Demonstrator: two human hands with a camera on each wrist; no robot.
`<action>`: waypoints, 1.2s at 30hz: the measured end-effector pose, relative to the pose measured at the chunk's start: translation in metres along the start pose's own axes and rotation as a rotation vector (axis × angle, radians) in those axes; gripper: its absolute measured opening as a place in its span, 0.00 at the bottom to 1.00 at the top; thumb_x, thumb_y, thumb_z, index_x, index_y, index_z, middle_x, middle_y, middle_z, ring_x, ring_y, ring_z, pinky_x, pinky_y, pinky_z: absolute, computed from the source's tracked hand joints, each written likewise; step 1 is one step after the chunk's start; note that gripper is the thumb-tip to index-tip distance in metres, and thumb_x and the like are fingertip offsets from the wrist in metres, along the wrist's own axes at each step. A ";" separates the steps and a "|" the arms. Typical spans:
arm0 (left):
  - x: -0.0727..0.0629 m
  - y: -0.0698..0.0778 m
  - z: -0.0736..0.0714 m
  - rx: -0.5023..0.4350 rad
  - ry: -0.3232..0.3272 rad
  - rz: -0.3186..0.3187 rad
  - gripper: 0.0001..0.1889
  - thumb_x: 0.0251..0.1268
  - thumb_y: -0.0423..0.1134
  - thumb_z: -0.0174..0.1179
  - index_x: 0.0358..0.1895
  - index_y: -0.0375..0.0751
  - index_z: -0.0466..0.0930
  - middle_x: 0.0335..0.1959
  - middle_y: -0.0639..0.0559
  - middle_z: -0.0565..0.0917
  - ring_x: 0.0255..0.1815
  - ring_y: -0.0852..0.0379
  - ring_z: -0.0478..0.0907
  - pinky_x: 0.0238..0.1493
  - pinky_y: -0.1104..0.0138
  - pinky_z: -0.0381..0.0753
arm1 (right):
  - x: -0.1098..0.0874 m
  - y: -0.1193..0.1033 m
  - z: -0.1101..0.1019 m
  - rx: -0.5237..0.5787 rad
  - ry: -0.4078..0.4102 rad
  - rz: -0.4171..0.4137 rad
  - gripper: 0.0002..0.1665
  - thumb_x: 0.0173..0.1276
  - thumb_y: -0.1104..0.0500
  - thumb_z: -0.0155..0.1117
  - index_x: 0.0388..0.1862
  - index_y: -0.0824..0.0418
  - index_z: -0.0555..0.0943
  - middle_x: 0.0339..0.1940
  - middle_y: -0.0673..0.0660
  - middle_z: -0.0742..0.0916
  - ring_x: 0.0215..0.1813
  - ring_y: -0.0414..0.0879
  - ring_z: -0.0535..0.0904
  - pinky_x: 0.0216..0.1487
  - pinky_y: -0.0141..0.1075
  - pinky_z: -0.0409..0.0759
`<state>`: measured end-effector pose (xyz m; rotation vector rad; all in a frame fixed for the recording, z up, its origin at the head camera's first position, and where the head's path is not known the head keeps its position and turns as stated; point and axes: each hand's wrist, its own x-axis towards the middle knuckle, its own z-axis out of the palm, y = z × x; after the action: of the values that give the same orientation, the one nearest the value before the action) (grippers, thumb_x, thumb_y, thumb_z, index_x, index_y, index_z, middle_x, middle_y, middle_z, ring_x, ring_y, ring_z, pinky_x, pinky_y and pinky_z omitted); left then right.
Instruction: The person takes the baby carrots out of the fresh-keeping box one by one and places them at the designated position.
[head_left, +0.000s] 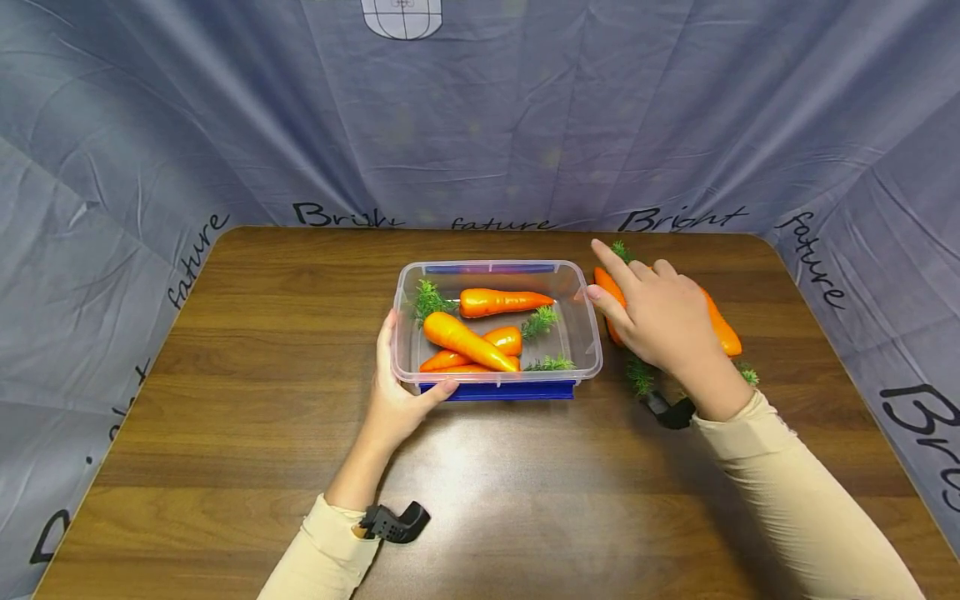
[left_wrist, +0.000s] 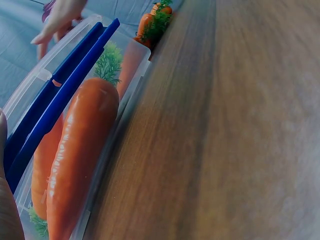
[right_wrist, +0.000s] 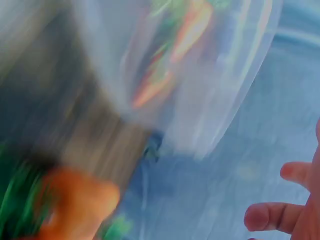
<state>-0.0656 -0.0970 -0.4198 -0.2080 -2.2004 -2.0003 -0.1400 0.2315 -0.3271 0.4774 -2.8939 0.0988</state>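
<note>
On the tabletop [head_left: 262, 375], abt mid-width, there's a clear plastic container [head_left: 498, 378] w/ a blue latch [head_left: 498, 391] along its near side. Inside: at least 4 orange carrots [head_left: 463, 337], one lying diagonally on top of others, plus some green tufts [head_left: 432, 300]. L hand [head_left: 397, 407] grips the near-left corner, thumb at the front rim, fingers along the left wall. R hand [head_left: 663, 315] holds nothing, fingers spread apart, raised over the loose carrots [head_left: 722, 327] just right of the container. R wrist view's p. blurry btw. Blue-grey curtain [head_left: 480, 125] w/ "Bright" lettering behind, fyi.
</note>
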 end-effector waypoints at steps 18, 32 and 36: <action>0.000 0.001 0.000 0.022 -0.002 0.016 0.60 0.47 0.28 0.75 0.80 0.42 0.41 0.80 0.37 0.49 0.78 0.35 0.53 0.77 0.44 0.55 | 0.022 -0.083 0.022 0.142 -0.166 -0.187 0.41 0.72 0.28 0.45 0.80 0.35 0.52 0.45 0.53 0.88 0.41 0.52 0.83 0.37 0.47 0.80; 0.000 -0.002 -0.001 0.025 -0.010 0.022 0.61 0.47 0.30 0.76 0.80 0.43 0.41 0.81 0.38 0.49 0.78 0.36 0.54 0.77 0.43 0.56 | 0.035 -0.106 0.038 0.291 -0.361 -0.209 0.44 0.69 0.27 0.51 0.80 0.38 0.56 0.68 0.48 0.80 0.61 0.51 0.81 0.55 0.54 0.81; 0.001 -0.003 -0.001 0.020 -0.010 0.032 0.61 0.46 0.31 0.77 0.80 0.42 0.41 0.80 0.37 0.50 0.78 0.35 0.55 0.76 0.43 0.56 | 0.039 -0.111 0.039 0.318 -0.377 -0.226 0.45 0.68 0.27 0.53 0.80 0.40 0.57 0.69 0.48 0.79 0.64 0.51 0.79 0.59 0.52 0.79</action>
<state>-0.0671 -0.0980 -0.4226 -0.2493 -2.2077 -1.9637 -0.1482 0.1108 -0.3533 0.9694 -3.1714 0.4875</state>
